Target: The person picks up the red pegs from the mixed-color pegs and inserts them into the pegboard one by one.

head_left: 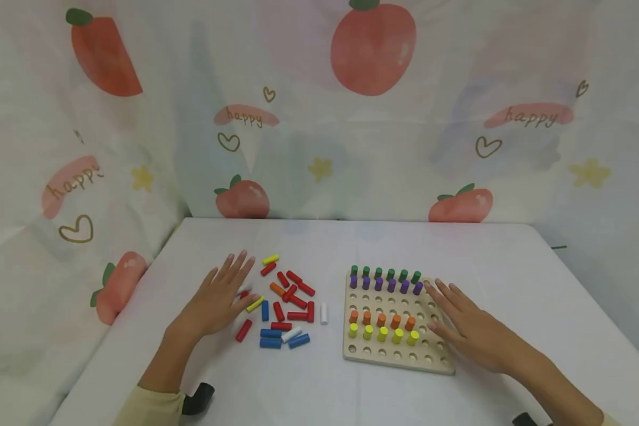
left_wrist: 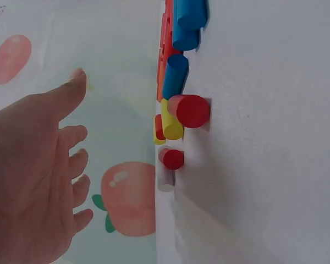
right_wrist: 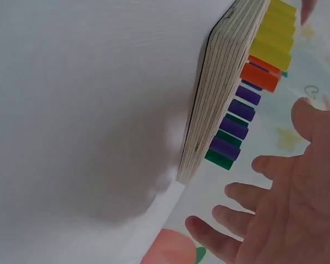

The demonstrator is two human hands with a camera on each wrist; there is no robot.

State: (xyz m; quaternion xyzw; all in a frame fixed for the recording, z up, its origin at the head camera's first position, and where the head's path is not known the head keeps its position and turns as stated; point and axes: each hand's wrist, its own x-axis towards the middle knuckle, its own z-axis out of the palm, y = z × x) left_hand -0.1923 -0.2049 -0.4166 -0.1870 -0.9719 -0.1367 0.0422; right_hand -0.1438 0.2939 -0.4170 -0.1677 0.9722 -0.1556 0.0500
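Observation:
My left hand is held with straight fingers over the left side of a scatter of loose pegs, partly hiding a red and a white one. Among them lie red pegs, blue pegs, white pegs, yellow ones and an orange one. A wooden pegboard lies to the right. It carries rows of green pegs, purple pegs, orange pegs and yellow pegs, all upright. Fingers spread, my right hand covers part of the board's right edge. Neither hand holds anything.
Both groups stand on a white table. Behind and to the left hangs a printed curtain with fruit and hearts. Bare holes show in the board's middle rows, front row and right side. A black object sits at the left wrist.

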